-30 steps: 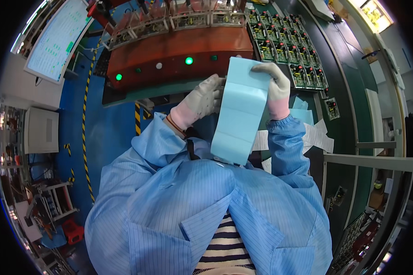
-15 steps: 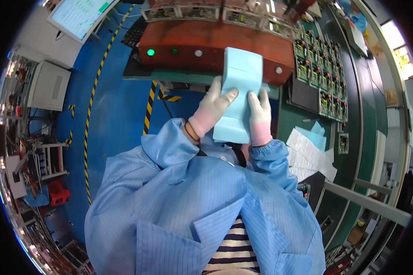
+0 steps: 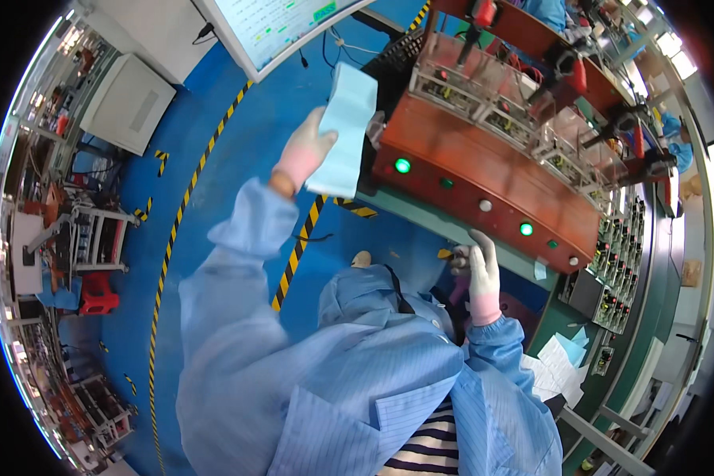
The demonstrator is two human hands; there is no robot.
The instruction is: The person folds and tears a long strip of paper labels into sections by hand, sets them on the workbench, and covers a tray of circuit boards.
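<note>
My gloved left hand is closed on the lower left edge of a light blue sheet with fold creases, its thumb across the front. The sheet stands up long and narrow at the left end of a red-brown test bench, below a monitor. My right hand, in a white glove with a pink cuff, is raised below the bench's front edge. Its fingers are stretched upward, and nothing shows in them. Clear-covered fixtures line the bench top, and lit green buttons sit on its front.
Rows of circuit boards stand on the green table at right, with white and light blue papers nearer me. A black keyboard lies behind the bench's left end. Yellow-black tape marks the blue floor. A red stool stands far left.
The view has swung left. My left hand has carried the light blue sheet leftward, off the front of the bench. My right hand has let go of the sheet and is now apart from it.
</note>
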